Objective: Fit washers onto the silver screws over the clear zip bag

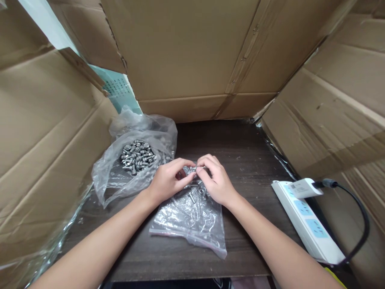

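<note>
Cardboard walls (192, 52) are standing round three sides, back, left & right, boxing in a dark wood desk (240, 144). On the right edge of the desk a white power strip (306, 218) is lying w/ its long axis running from near-right to far-left; a white adapter is sitting plugged in at its far end & a black cable (362, 216) is looping off beside it. At back left a big clear plastic bag (132, 160) is sitting open & crumpled, w/ a heap of small metal bolts (137, 156) showing in its middle. It's just beside the left hand, not blocking it.

In the centre a smaller flat clear bag (192, 222) is lying on the desk, long axis running roughly away from the person, tilted a bit, its red-lined zip edge nearest the person. A few loose bolts are lying in its far half, under the hands.

Left hand (167, 180) & right hand (218, 180) are meeting over the far end of that bag, wrists resting on or just above it. Fingers of both are pinching together on one small bolt (195, 167) held between the fingertips, its long axis lying about left-right. Which end is the head, can't tell — too small & partly covered. Other fingers are curling in loosely.
</note>
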The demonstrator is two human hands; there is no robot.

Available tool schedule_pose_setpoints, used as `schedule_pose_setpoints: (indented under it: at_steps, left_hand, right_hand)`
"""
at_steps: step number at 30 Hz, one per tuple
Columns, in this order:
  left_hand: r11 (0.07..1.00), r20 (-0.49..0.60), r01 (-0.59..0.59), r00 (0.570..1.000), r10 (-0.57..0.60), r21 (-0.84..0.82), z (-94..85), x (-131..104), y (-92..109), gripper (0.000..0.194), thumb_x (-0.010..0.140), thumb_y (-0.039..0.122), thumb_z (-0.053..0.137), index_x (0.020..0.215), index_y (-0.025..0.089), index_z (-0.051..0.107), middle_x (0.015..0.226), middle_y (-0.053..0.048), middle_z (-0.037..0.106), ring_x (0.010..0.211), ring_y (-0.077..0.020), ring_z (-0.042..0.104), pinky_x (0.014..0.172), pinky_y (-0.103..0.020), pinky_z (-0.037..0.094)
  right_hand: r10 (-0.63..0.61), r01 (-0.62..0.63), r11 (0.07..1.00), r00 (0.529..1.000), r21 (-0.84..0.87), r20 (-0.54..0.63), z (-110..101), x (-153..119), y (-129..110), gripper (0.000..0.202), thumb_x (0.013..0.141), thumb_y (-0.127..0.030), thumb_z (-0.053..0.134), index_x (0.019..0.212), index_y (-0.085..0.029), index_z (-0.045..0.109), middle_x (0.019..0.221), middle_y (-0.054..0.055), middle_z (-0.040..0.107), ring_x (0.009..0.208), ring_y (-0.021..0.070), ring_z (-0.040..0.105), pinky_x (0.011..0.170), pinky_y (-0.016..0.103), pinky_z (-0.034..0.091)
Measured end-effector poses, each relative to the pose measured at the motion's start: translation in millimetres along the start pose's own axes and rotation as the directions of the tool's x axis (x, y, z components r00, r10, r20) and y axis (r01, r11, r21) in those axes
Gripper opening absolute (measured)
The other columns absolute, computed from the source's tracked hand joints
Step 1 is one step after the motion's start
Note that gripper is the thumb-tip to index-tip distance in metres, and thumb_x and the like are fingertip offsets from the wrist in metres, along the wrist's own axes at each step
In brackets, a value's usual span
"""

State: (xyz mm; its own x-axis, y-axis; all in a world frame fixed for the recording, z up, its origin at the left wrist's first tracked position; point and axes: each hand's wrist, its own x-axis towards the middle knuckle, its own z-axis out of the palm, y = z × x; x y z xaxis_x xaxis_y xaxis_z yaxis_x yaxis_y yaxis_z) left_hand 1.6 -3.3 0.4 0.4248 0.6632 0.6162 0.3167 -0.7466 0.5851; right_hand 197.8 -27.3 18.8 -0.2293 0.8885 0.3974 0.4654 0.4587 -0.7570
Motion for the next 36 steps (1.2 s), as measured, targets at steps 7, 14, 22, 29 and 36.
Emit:
schedule_pose_setpoints:
  at_steps: [7,14,22,29,36]
  left_hand:
    - [1.000,-0.002,0.003,1.000,-0.003,-0.002,0.5,-0.5,-0.6,0.013,0.101,0.026,0.067,0.109,0.016,0.069,0.092,-0.003,0.073,0.061,-0.0089,0.065,0.060,-0.020,0.056]
    - [1.000,-0.022,-0.013,1.000,0.013,0.022,0.3,-0.4,-2.0,0.013,0.102,0.026,0.067,0.110,0.016,0.069,0.093,-0.004,0.074,0.062,-0.0092,0.065,0.059,-0.020,0.055]
    - [0.999,-0.027,-0.033,0.999,0.033,0.006,0.9,-0.7,-1.1,0.011,0.100,0.020,0.069,0.110,0.016,0.068,0.093,-0.002,0.073,0.062,-0.0080,0.063,0.060,-0.019,0.053]
    - [1.000,-0.034,-0.030,0.999,0.030,0.009,0.6,-0.5,-0.7,0.012,0.098,0.018,0.071,0.110,0.016,0.068,0.095,-0.002,0.073,0.061,-0.0072,0.062,0.060,-0.018,0.052]
    - [0.999,-0.032,-0.037,0.999,0.037,0.001,1.4,-0.9,-1.4,0.013,0.098,0.017,0.070,0.111,0.016,0.068,0.094,-0.002,0.073,0.061,-0.0072,0.062,0.061,-0.018,0.052]
  right_hand:
    - [0.040,-0.041,0.999,0.999,-0.022,-0.028,0.0,0.0,0.8,0.020,0.102,-0.032,0.049,0.089,-0.022,0.060,0.105,0.009,0.063,0.104,0.0257,0.056,0.095,0.045,0.044]
    - [0.031,-0.030,0.999,0.999,0.038,-0.015,-0.7,-1.3,2.4,0.018,0.087,-0.021,0.059,0.105,-0.023,0.057,0.114,0.009,0.060,0.112,0.0266,0.055,0.101,0.046,0.043]
    - [0.083,-0.083,0.996,0.996,-0.040,0.012,0.6,-0.2,2.0,0.028,0.104,-0.034,0.044,0.086,-0.023,0.061,0.110,0.008,0.065,0.110,0.0281,0.055,0.101,0.051,0.040]
    - [0.025,-0.024,0.999,0.998,0.023,-0.051,-1.6,-1.8,1.1,0.024,0.084,-0.019,0.057,0.108,-0.023,0.056,0.119,0.009,0.061,0.116,0.0279,0.055,0.102,0.048,0.040]
    - [0.062,-0.061,0.996,0.998,-0.072,0.010,-2.4,0.8,-1.0,0.031,0.105,-0.032,0.042,0.082,-0.021,0.059,0.095,0.006,0.066,0.096,0.0235,0.057,0.090,0.042,0.037]
